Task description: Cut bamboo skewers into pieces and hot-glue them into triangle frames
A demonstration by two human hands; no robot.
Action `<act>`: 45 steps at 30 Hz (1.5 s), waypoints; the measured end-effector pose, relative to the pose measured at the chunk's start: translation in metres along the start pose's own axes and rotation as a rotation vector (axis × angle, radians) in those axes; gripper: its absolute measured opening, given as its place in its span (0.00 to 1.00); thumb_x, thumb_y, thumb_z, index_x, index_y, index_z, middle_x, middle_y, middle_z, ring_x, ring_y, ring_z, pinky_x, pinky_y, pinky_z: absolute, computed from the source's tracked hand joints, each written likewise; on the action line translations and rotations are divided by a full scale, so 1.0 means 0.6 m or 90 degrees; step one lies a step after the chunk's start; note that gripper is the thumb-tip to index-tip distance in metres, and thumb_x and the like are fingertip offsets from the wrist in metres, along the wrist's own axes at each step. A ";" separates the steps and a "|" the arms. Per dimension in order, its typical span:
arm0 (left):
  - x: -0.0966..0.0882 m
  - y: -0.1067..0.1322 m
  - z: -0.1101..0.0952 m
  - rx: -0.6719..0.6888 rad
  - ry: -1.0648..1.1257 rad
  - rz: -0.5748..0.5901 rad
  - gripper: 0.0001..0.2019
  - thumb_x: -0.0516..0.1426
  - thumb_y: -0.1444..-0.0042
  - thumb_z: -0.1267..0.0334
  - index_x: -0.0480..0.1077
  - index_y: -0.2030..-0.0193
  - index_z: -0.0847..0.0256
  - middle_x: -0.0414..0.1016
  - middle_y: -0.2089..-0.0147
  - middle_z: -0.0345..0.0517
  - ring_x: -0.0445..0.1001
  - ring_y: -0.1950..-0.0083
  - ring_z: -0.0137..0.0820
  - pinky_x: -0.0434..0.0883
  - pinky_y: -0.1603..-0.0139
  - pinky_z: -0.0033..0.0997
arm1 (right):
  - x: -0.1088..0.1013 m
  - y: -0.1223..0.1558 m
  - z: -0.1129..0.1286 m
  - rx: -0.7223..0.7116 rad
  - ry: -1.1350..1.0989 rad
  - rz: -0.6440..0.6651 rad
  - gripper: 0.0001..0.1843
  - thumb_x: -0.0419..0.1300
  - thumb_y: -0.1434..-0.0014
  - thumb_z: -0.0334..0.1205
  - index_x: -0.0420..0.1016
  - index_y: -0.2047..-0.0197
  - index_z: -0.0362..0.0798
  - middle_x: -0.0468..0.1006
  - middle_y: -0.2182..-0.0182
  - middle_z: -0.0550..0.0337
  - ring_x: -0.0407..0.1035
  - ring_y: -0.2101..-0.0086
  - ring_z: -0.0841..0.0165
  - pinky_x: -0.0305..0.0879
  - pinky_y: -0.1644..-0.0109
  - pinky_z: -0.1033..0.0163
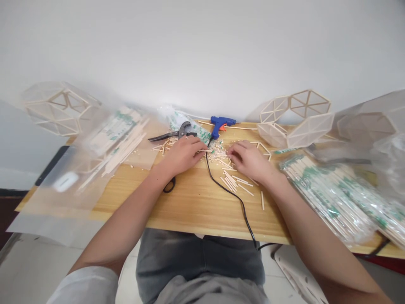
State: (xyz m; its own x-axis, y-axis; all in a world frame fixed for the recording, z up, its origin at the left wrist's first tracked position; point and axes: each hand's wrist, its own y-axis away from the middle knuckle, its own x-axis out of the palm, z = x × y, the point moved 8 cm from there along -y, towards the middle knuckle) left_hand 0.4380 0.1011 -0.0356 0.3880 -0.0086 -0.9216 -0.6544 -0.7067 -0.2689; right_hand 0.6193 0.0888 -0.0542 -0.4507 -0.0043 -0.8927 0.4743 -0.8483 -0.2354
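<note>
**Both hands in a heap of short sticks, in front of the glue gun**

The blue glue gun (222, 123) lies at the back of the table (190, 211), and everything else sits around it. Directly in front of it is a loose heap of short cut sticks (223, 159). The left hand (182, 154) rests palm down on the heap's left edge and the right hand (250, 161) on its right edge. The fingers of both hands are bent, with the tips down among the sticks. I cannot tell whether either hand is pinching a stick or only touching them, because the knuckles hide the tips.

The gun's black cord (236, 196) runs forward between the two hands and drops over the table's front edge, probably so that it stays clear of both wrists. A pair of cutters (172, 134) lies just left of the gun, beside the left hand and close enough to pick up easily. More short sticks lie scattered in front of the gun, near the right wrist.

Further left of the gun, a clear bag of long sticks (122, 137) lies open. Far to the gun's right, wrapped packets of sticks (335, 194) are stacked along the table's edge. A frame of glued sticks (299, 115) stands just right of the gun, and a similar frame (58, 107) stands far to its left. Both are pushed to the back, apparently to leave the middle of the table free for the hands.

The table is pale, varnished wood. It is set against a plain white wall, and the floor below is light.
</note>
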 end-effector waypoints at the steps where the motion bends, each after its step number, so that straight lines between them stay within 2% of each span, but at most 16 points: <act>1: 0.001 0.000 0.001 0.000 -0.004 0.001 0.10 0.55 0.32 0.65 0.79 0.53 0.58 0.81 0.54 0.49 0.76 0.50 0.42 0.70 0.47 0.42 | 0.001 0.000 -0.002 0.002 -0.005 0.000 0.08 0.56 0.34 0.32 0.77 0.60 0.49 0.80 0.61 0.49 0.72 0.56 0.54 0.67 0.49 0.51; 6: 0.000 -0.001 0.004 -0.008 -0.023 -0.024 0.11 0.55 0.31 0.63 0.80 0.55 0.58 0.80 0.55 0.50 0.75 0.51 0.41 0.69 0.48 0.42 | 0.006 0.000 -0.008 0.004 -0.017 0.005 0.07 0.57 0.30 0.38 0.77 0.58 0.49 0.80 0.58 0.48 0.72 0.55 0.54 0.67 0.48 0.51; 12: -0.001 0.000 0.006 -0.008 -0.021 -0.042 0.12 0.54 0.29 0.61 0.81 0.54 0.58 0.79 0.55 0.50 0.74 0.51 0.41 0.69 0.47 0.41 | 0.014 -0.001 -0.016 0.031 0.028 -0.003 0.07 0.56 0.29 0.37 0.75 0.58 0.48 0.79 0.60 0.47 0.71 0.56 0.53 0.67 0.50 0.51; 17: -0.003 0.001 0.006 -0.006 -0.017 -0.048 0.13 0.54 0.29 0.61 0.80 0.53 0.58 0.79 0.55 0.50 0.74 0.51 0.40 0.69 0.46 0.41 | 0.003 0.002 -0.026 0.066 -0.002 -0.026 0.07 0.56 0.29 0.38 0.74 0.58 0.49 0.80 0.60 0.48 0.72 0.57 0.55 0.67 0.52 0.53; 20: -0.004 0.000 0.005 -0.009 -0.021 -0.045 0.13 0.53 0.29 0.60 0.80 0.54 0.58 0.79 0.55 0.51 0.74 0.51 0.40 0.70 0.47 0.41 | -0.010 0.002 -0.024 0.067 -0.058 -0.040 0.07 0.58 0.30 0.40 0.76 0.59 0.49 0.81 0.61 0.51 0.73 0.59 0.58 0.67 0.54 0.55; 22: -0.006 0.000 0.005 -0.008 -0.023 -0.047 0.13 0.53 0.28 0.60 0.80 0.54 0.58 0.78 0.55 0.51 0.75 0.51 0.41 0.70 0.47 0.41 | -0.021 0.001 -0.022 0.072 -0.115 -0.080 0.07 0.60 0.32 0.42 0.78 0.59 0.49 0.82 0.62 0.53 0.73 0.61 0.60 0.67 0.56 0.56; 26: -0.011 0.002 0.004 -0.006 -0.024 -0.062 0.14 0.52 0.27 0.59 0.79 0.53 0.59 0.78 0.56 0.51 0.75 0.52 0.40 0.70 0.47 0.40 | -0.037 0.006 -0.041 0.166 -0.290 -0.214 0.08 0.67 0.38 0.43 0.80 0.57 0.49 0.83 0.60 0.55 0.75 0.62 0.62 0.70 0.58 0.57; 28: -0.014 0.003 0.003 -0.002 -0.019 -0.075 0.15 0.52 0.27 0.58 0.79 0.53 0.59 0.78 0.56 0.51 0.75 0.52 0.40 0.70 0.48 0.40 | -0.033 0.008 -0.048 0.208 -0.389 -0.246 0.11 0.69 0.42 0.43 0.80 0.56 0.50 0.84 0.60 0.55 0.77 0.61 0.62 0.72 0.57 0.56; 31: -0.016 0.005 -0.002 0.002 0.001 -0.101 0.16 0.51 0.26 0.56 0.79 0.52 0.59 0.78 0.54 0.51 0.75 0.51 0.39 0.71 0.47 0.39 | -0.020 0.006 -0.038 0.214 -0.503 -0.229 0.14 0.72 0.45 0.46 0.80 0.58 0.51 0.85 0.61 0.55 0.79 0.60 0.61 0.75 0.54 0.54; 34: -0.014 0.005 -0.014 0.010 0.035 -0.122 0.16 0.51 0.26 0.56 0.79 0.51 0.58 0.79 0.53 0.51 0.76 0.50 0.38 0.72 0.47 0.38 | -0.009 0.006 -0.017 0.209 -0.558 -0.203 0.15 0.74 0.46 0.47 0.80 0.59 0.51 0.85 0.62 0.56 0.80 0.60 0.61 0.76 0.54 0.54; 39: -0.001 0.001 -0.034 0.016 0.103 -0.092 0.14 0.52 0.26 0.58 0.79 0.50 0.59 0.81 0.55 0.50 0.78 0.52 0.36 0.73 0.50 0.35 | -0.001 0.009 0.000 0.204 -0.565 -0.220 0.19 0.76 0.47 0.53 0.78 0.60 0.51 0.85 0.64 0.56 0.81 0.62 0.61 0.76 0.56 0.56; 42: 0.004 0.000 -0.034 0.016 0.118 -0.082 0.14 0.52 0.26 0.57 0.79 0.51 0.59 0.81 0.55 0.49 0.79 0.54 0.35 0.73 0.53 0.33 | 0.000 0.009 -0.001 0.205 -0.565 -0.235 0.22 0.76 0.48 0.56 0.78 0.59 0.50 0.86 0.65 0.56 0.81 0.64 0.61 0.76 0.58 0.56; 45: 0.007 0.000 -0.033 0.030 0.113 -0.090 0.13 0.54 0.27 0.56 0.78 0.53 0.59 0.80 0.58 0.47 0.79 0.55 0.34 0.72 0.54 0.32 | -0.005 0.008 0.000 0.195 -0.517 -0.215 0.22 0.75 0.46 0.56 0.79 0.58 0.50 0.86 0.63 0.54 0.81 0.63 0.61 0.75 0.58 0.57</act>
State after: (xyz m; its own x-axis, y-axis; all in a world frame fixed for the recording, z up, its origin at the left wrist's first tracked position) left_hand 0.4527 0.0868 -0.0341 0.5835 -0.0398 -0.8112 -0.6135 -0.6761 -0.4081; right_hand 0.6231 0.0848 -0.0531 -0.9742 -0.0032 -0.2256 0.0537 -0.9744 -0.2182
